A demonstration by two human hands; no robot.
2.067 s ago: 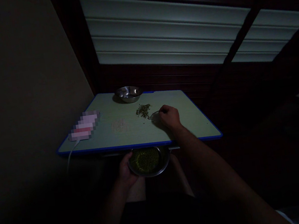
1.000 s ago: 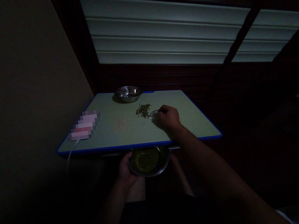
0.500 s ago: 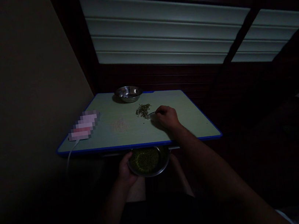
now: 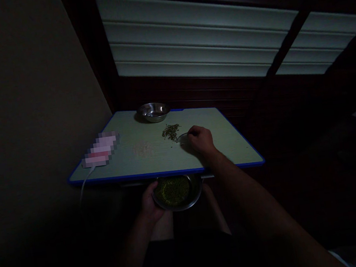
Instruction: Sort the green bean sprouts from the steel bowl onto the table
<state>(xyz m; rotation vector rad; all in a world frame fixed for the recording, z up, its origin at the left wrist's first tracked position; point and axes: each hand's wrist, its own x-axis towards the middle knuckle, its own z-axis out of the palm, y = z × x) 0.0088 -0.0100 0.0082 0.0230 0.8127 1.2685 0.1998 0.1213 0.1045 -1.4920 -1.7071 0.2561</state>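
My right hand (image 4: pixel 201 140) is closed around the handle of a thin metal spoon (image 4: pixel 183 135). The spoon's tip touches the board by the near right edge of a loose pile of dark greenish grains (image 4: pixel 170 131); its exact shape is hard to make out in the dim light. Below the table's front edge, my left hand (image 4: pixel 150 203) grips the left rim of a metal bowl (image 4: pixel 188 204). Small green beans or grains (image 4: pixel 174 190) cover the bowl's bottom. To the left of the dark pile lies a thin, pale scatter of grains (image 4: pixel 143 149).
A second metal bowl (image 4: pixel 153 112) stands at the back of the pale, blue-edged table (image 4: pixel 226 144). On the left lies a blurred-out pink and white device (image 4: pixel 100 149) with a white cable (image 4: pixel 84 185). Behind is a dark wooden door with pale slats (image 4: pixel 191 39).
My right hand and the spoon have shifted very slightly to the right. The left hand, the bowl and the piles look the same.
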